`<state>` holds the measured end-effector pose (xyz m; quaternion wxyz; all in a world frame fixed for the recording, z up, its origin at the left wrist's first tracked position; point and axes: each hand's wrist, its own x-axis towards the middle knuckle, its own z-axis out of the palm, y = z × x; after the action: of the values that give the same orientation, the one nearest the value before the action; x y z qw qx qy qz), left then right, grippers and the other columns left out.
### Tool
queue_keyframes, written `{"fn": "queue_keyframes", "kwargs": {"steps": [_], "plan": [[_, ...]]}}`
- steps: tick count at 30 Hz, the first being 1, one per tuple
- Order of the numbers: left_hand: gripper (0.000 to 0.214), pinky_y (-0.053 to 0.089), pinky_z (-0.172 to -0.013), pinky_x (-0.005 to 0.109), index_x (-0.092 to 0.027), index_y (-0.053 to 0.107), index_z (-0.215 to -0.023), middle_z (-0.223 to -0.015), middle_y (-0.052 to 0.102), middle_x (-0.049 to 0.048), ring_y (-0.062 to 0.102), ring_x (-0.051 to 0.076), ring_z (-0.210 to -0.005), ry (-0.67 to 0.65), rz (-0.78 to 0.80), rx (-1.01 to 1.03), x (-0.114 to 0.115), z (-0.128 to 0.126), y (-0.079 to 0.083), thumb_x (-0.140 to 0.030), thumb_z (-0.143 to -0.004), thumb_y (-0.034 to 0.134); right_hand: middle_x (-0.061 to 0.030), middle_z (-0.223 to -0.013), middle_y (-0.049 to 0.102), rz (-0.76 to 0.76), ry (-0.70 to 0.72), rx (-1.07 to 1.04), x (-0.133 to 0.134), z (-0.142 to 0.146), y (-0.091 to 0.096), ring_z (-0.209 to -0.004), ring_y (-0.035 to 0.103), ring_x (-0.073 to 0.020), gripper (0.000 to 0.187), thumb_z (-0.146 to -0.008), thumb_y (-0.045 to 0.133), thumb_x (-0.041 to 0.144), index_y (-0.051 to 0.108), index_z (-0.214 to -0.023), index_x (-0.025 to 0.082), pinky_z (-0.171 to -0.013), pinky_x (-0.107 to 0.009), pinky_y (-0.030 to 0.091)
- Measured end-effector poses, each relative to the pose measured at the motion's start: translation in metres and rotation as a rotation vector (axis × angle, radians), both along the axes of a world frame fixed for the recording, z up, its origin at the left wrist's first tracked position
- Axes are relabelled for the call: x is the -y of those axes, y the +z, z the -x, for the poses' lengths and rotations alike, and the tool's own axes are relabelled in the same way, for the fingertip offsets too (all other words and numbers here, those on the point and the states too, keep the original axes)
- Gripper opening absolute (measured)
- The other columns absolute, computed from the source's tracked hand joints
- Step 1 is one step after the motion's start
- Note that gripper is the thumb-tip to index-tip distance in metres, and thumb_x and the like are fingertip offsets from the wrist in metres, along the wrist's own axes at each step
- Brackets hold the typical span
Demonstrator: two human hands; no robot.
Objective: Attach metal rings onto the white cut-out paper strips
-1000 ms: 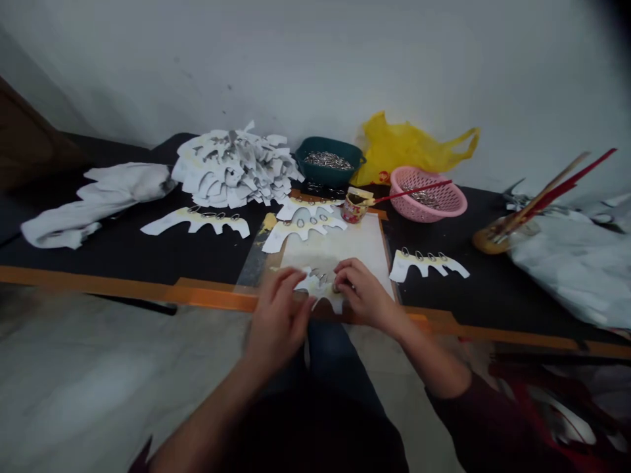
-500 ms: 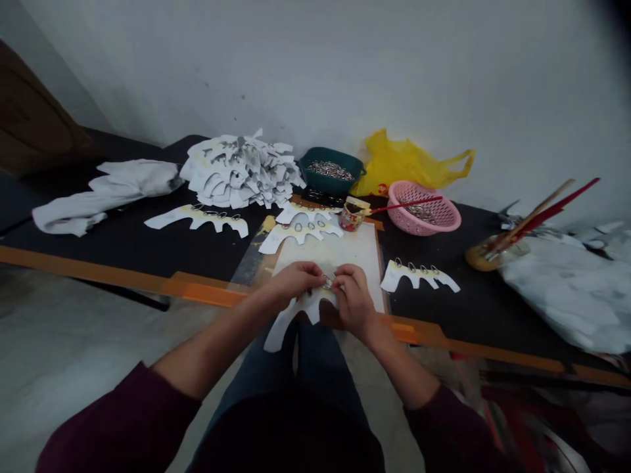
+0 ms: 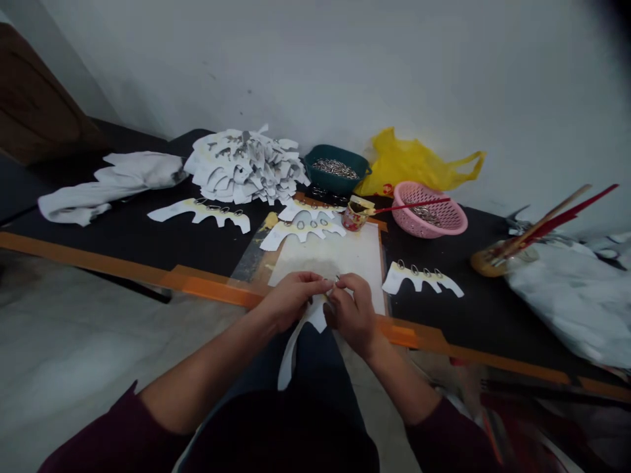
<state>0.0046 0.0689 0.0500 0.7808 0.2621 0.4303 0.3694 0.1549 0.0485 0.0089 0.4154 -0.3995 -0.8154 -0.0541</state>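
My left hand (image 3: 296,299) pinches a white scalloped piece (image 3: 315,316) at its upper edge, over the table's front edge. Opposite it, my right hand (image 3: 353,312) is closed at the same edge, fingertips nearly touching the left ones. A bit of metal ring (image 3: 337,278) shows at the right fingertips; most of it is hidden. One long end of the piece hangs down over my lap. Beyond my hands, a similar white piece with metal rings (image 3: 303,230) lies across the pale board (image 3: 325,253), with another just behind it.
Ringed pieces lie left (image 3: 202,213) and right (image 3: 421,279). Behind are a heap of white pieces (image 3: 246,167), a green basket of rings (image 3: 336,167), a glue pot with brush (image 3: 355,215), a pink basket (image 3: 428,210) and a yellow bag (image 3: 419,161). A brush jar (image 3: 488,259) stands right.
Both hands have come slightly lower and nearer to me. The white piece has turned, its long end now hanging more steeply. The ring between my fingertips is more covered than before.
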Motion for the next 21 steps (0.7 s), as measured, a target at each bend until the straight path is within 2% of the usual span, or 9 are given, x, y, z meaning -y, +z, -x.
{"fn": "queue_keyframes", "kwargs": {"steps": [6, 9, 11, 16, 21], "plan": [[0.025, 0.041, -0.055, 0.023, -0.014, 0.060, -0.068, -0.058, 0.061, -0.0007, 0.055, 0.011, -0.053, 0.093, -0.061, 0.003, 0.006, 0.003, -0.007, -0.018, -0.049, 0.076, -0.0056, -0.093, 0.050, 0.034, 0.018, -0.054, 0.000, 0.005, 0.005, -0.101, 0.047, -0.0221, 0.010, -0.080, 0.053, 0.014, 0.054, -0.084, 0.024, -0.087, -0.042, 0.044], [0.024, 0.039, -0.055, 0.022, -0.014, 0.060, -0.069, -0.062, 0.061, -0.0008, 0.053, 0.010, -0.054, 0.187, -0.163, -0.113, 0.010, 0.007, -0.011, -0.018, -0.051, 0.075, -0.0047, -0.088, 0.053, 0.265, 0.072, -0.226, 0.004, 0.004, 0.018, -0.095, 0.051, -0.0196, 0.010, -0.083, 0.047, 0.015, 0.052, -0.081, 0.023, -0.086, -0.040, 0.043], [0.022, 0.039, -0.055, 0.021, -0.015, 0.060, -0.070, -0.064, 0.061, -0.0009, 0.053, 0.010, -0.056, 0.244, -0.270, -0.210, 0.013, 0.008, -0.014, -0.019, -0.054, 0.073, -0.0046, -0.089, 0.055, 0.407, 0.045, -0.348, 0.008, 0.005, 0.028, -0.094, 0.052, -0.0192, 0.006, -0.084, 0.046, 0.018, 0.051, -0.085, 0.023, -0.086, -0.039, 0.042], [0.015, 0.039, -0.057, 0.021, -0.017, 0.059, -0.078, -0.069, 0.061, 0.0000, 0.053, 0.011, -0.062, 0.205, -0.504, -0.402, 0.020, 0.009, -0.018, -0.025, -0.067, 0.065, -0.0017, -0.083, 0.061, 0.526, -0.111, -0.235, 0.011, 0.016, 0.040, -0.090, 0.053, -0.0199, 0.010, -0.077, 0.058, 0.023, 0.055, -0.087, 0.022, -0.088, -0.039, 0.034], [0.012, 0.039, -0.059, 0.021, -0.017, 0.059, -0.081, -0.072, 0.060, 0.0000, 0.052, 0.011, -0.065, 0.187, -0.580, -0.504, 0.023, 0.009, -0.019, -0.025, -0.071, 0.061, -0.0004, -0.082, 0.063, 0.547, -0.140, -0.209, 0.009, 0.022, 0.039, -0.092, 0.054, -0.0198, 0.025, -0.077, 0.056, 0.017, 0.054, -0.101, 0.022, -0.089, -0.038, 0.032]]}}
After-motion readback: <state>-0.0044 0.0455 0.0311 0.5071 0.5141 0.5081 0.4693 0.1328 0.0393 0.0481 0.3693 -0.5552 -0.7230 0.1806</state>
